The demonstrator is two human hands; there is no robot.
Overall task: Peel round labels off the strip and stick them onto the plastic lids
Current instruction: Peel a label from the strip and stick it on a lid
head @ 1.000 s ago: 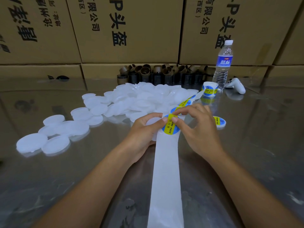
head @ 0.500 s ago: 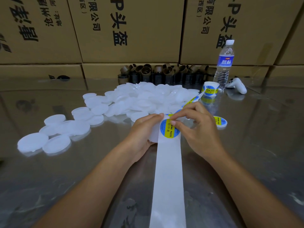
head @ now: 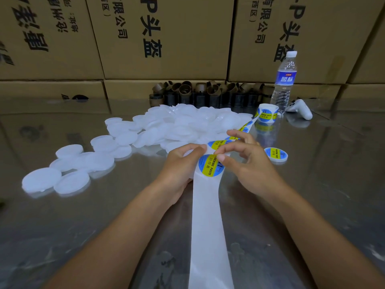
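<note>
Gripping a lid (head: 188,153) beneath the strip (head: 208,226), our left hand (head: 177,170) curls its fingers round it; our right hand (head: 252,170) pinches the label (head: 208,166) edge, other fingers loosely spread.

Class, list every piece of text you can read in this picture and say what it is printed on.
"P头盔": middle cardboard box.
"有限公司": same box.
"DERING PASTE" and "II": round label on the strip; the word's start is hidden.
"II": label roll; the rest is too small.
Water bottle label: too blurred to read.
</note>
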